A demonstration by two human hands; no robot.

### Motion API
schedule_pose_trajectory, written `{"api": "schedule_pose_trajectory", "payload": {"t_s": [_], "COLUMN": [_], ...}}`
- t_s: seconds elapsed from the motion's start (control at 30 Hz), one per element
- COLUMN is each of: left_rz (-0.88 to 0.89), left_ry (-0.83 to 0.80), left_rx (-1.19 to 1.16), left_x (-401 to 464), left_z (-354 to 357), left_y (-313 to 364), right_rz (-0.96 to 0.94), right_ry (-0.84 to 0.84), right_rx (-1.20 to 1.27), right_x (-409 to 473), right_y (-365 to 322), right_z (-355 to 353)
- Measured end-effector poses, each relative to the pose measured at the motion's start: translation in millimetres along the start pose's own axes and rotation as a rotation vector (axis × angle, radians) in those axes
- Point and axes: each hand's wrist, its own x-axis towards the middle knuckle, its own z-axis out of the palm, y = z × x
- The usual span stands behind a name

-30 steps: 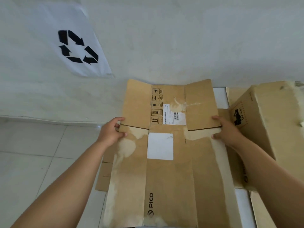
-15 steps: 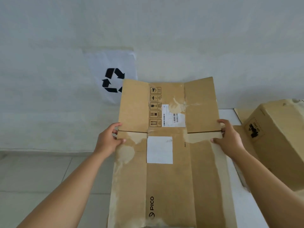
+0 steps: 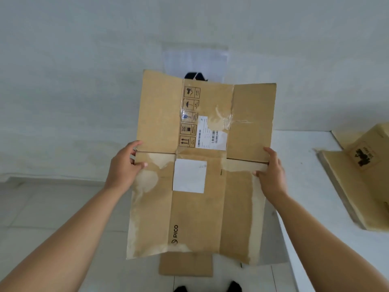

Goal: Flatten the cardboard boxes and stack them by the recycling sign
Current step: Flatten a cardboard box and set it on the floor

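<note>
Currently held up off the floor: one flattened cardboard box [image 3: 197,207], gripped at both side edges, in front of the wall [image 3: 73,91]. Left hand [image 3: 124,167] clamped on the left edge at the crease between flaps and body, thumb on the front face, fingers [image 3: 134,145] curled round the edge. Right hand [image 3: 271,171] clamped likewise on the right edge at the same crease, thumb tip on the front, fingers wrapped behind and out of sight. Above the fingers: upper flaps standing open, bearing printed handling symbols, a barcode label [image 3: 211,133] and torn clear tape. Between the two hands, just below the crease: a blank white label [image 3: 189,175]. Below the hands: pale torn patches down both sides and a "PICO" mark near the lower left of the centre panel. Behind the top flaps, above the fingers: recycling sign [image 3: 195,60] on the wall, its black symbol mostly covered by the cardboard. Directly beneath the held box, on the tiled floor [image 3: 42,207]: a flat piece of cardboard [image 3: 185,264], partly hidden. At the bottom edge: two dark shoe tips [image 3: 234,286]. Well to the right of the right hand: an unflattened box [image 3: 366,157] on a white surface [image 3: 305,186], resting on further flat cardboard.
</note>
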Motion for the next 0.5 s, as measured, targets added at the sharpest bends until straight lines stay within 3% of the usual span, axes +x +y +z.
{"api": "schedule_pose_trajectory", "payload": {"t_s": [0.27,0.5], "left_rz": [-0.147,-0.257], "left_ry": [-0.107,-0.207], "left_rx": [0.018,0.051], "left_x": [-12.5,-30.4], "left_z": [56.8,158.3], "left_y": [-90.4,-194.6], "right_rz": [0.085,0.203], "right_ry": [-0.136,-0.262], "right_rx": [-0.129,-0.198], "right_x": [-10.2,4.7], "right_y": [48.5,155.9], "right_z": [73.3,174.2]}}
